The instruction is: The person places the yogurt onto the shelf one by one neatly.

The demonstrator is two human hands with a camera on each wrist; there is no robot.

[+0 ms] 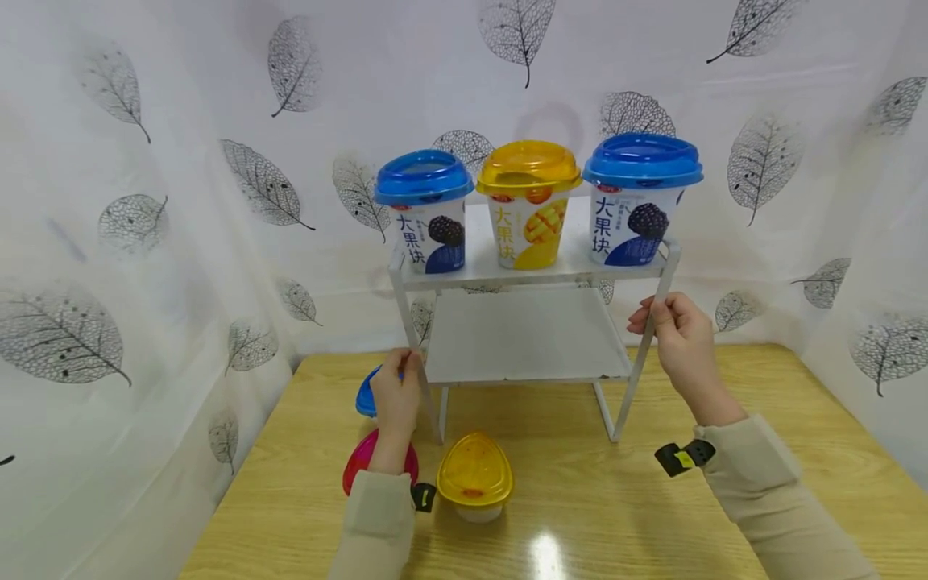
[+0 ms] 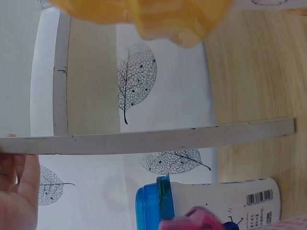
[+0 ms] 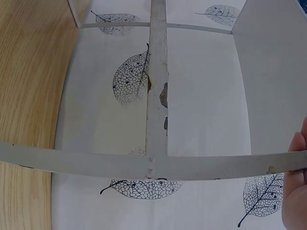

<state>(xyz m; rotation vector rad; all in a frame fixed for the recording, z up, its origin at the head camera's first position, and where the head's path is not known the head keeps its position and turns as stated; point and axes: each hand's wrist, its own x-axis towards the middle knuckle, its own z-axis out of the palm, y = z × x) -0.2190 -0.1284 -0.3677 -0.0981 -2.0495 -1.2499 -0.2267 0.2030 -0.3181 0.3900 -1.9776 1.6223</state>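
Head view: left grip (image 1: 397, 395) and right grip (image 1: 685, 338) are clasping the white rack (image 1: 525, 334) by opposite legs (image 1: 638, 364), probably so the cups (image 1: 532, 229) up top don't tip

Three blue-lidded cups (image 1: 642, 201), two yellow-lidded cups (image 1: 532, 205), one pink-lidded cup (image 1: 358, 463), one rack (image 1: 525, 334), two hands (image 1: 684, 338)
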